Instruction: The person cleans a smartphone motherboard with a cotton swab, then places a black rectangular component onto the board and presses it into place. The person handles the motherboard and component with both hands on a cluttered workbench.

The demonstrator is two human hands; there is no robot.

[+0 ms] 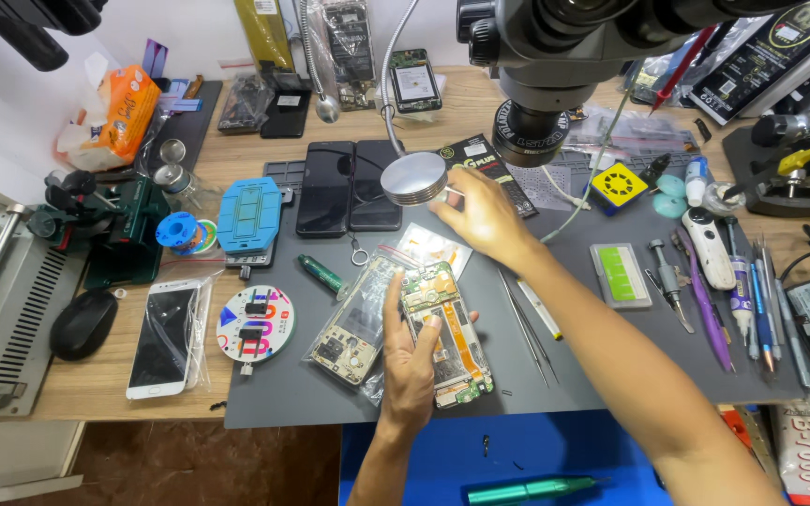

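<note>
Left hand [412, 361]: closed on an opened phone [444, 333], thumb laid along its left edge, fingers underneath; the phone is held flat, circuit side up, so the inside faces the eye.
Phone: just above the grey mat [574, 309], under the microscope [541, 66]; green board and orange ribbon cable are exposed.
Right hand [482, 214]: stretched forward beyond the left hand, fingers loosely spread, fingertips touching the rim of a round silver tin [413, 178]; whether the tin is pinched cannot be told.
Tin: at the far edge of the mat, just left of the right hand, placed within easy reach of the working area.
Bagged board [353, 323]: touching the left side of the left hand, kept in a clear bag, seemingly set aside.
Tweezers [525, 328]: laid flat on the mat between the two forearms, close to the phone.
Two dark phones [349, 186]: side by side beyond the left hand, face up, left of the tin.
Tools [733, 281]: lined up to the right of the right arm, well apart from both hands.
White phone [163, 339]: far to the left of the left hand, on the wooden worktop [96, 384].
</note>
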